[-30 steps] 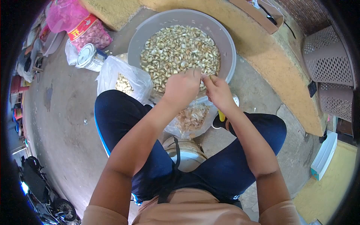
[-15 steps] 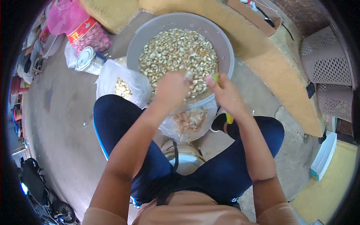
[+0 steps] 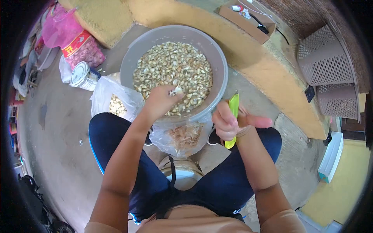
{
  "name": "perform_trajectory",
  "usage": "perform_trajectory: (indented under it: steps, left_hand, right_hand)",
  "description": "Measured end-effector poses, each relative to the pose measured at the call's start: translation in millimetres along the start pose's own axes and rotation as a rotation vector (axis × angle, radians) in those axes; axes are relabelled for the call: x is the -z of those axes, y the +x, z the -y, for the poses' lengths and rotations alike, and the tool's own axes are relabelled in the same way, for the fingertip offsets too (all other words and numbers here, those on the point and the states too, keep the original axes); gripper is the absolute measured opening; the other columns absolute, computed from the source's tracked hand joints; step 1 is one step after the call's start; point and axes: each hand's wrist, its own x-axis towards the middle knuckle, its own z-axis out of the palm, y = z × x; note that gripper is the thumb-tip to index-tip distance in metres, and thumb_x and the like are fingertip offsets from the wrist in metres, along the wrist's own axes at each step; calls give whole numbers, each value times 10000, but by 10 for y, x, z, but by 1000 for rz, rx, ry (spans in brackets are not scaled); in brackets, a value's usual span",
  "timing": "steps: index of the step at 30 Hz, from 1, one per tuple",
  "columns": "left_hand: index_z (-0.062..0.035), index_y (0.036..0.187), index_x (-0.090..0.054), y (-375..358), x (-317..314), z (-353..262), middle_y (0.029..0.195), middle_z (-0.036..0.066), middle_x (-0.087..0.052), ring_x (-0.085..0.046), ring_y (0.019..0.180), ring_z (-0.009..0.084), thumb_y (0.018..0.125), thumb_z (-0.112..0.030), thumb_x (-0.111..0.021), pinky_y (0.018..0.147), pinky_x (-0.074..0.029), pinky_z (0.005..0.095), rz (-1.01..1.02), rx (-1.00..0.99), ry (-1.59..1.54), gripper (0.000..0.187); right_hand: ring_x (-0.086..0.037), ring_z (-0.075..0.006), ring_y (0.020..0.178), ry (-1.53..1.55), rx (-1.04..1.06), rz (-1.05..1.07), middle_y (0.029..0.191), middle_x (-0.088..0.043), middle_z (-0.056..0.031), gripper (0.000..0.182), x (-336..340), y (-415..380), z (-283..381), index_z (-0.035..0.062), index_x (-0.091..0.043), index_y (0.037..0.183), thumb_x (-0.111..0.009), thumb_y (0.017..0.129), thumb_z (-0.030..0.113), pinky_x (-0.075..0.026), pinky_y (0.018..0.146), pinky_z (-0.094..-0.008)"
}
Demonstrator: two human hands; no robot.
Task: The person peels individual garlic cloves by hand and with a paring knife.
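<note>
A wide grey basin [image 3: 220,58] full of garlic cloves [image 3: 171,66] stands between and beyond my knees. Over its near side, my left hand [image 3: 161,101] pinches a whitish garlic clove [image 3: 177,90]. My right hand [image 3: 225,122] is to the right of the basin's rim, its fingers wrapped round a lime-green knife [image 3: 233,105], with the thumb stretched out sideways. A short metal tip shows at the knife's upper end. In front of the basin, a clear plastic bag [image 3: 161,136] holds papery skins [image 3: 185,136]. To its left, a white plastic bag [image 3: 101,93] contains pale peeled cloves [image 3: 117,105].
A pink mesh sack [image 3: 87,54] and a tin can [image 3: 83,75] stand at the left. A yellow ledge [image 3: 248,58] curves behind the basin, with a cardboard box [image 3: 248,23] on it. Perforated plastic baskets [image 3: 326,62] are at the right. A bucket [image 3: 184,176] sits between my thighs.
My hands have moved apart: the right has come down beside the basin's rim with the knife raised upright, and the left stays over the cloves. The view has shifted slightly.
</note>
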Motion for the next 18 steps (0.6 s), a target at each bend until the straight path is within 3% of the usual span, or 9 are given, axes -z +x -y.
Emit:
perform_trajectory:
  steps: [2, 6, 9, 12, 14, 18]
  left_hand:
    - [45, 843, -602, -26, -5, -33, 723, 230, -584, -585, 689, 326, 715, -303, -643, 655, -447, 358, 41, 28, -6, 373]
    - [47, 885, -599, -20, -58, -4, 719, 213, -588, -583, 666, 305, 718, -302, -644, 641, -449, 348, 79, 7, -12, 389]
    - [41, 871, -597, -27, -62, -29, 695, 168, -583, -529, 604, 199, 741, -274, -651, 594, -425, 324, 95, 7, 12, 346]
    - [40, 855, -600, -26, -75, -23, 702, 210, -579, -572, 647, 312, 720, -290, -640, 623, -441, 360, 105, -5, 16, 359]
    - [39, 860, -600, -34, -75, -42, 710, 212, -580, -571, 654, 314, 720, -288, -639, 627, -441, 361, 110, -3, 17, 358]
    - [40, 868, -597, -29, -86, -29, 728, 216, -580, -571, 669, 315, 721, -286, -638, 636, -440, 363, 117, -11, 24, 360]
  right_hand:
    - [-362, -49, 507, 49, 76, 143, 685, -410, 2, 663, -8, 68, -52, -13, -475, 864, -816, 479, 405, -285, 406, -176]
    - [-370, -87, 487, 24, 56, 198, 675, -443, -25, 577, -37, 106, -22, -38, -490, 859, -819, 542, 315, -320, 417, -211]
    - [-377, -86, 487, 18, 8, 242, 677, -446, -23, 550, -45, 152, 7, -29, -493, 857, -817, 554, 296, -324, 415, -205]
    - [-360, -70, 479, -6, 27, 244, 669, -430, -10, 559, -62, 167, 0, -23, -493, 849, -820, 539, 307, -300, 406, -196]
    - [-319, -40, 465, -29, 55, 249, 654, -394, 13, 611, -68, 172, -16, -27, -493, 845, -824, 501, 354, -243, 387, -180]
    - [-330, -65, 432, -36, 74, 227, 607, -418, -6, 467, -98, 169, 0, -15, -519, 770, -820, 544, 261, -252, 372, -200]
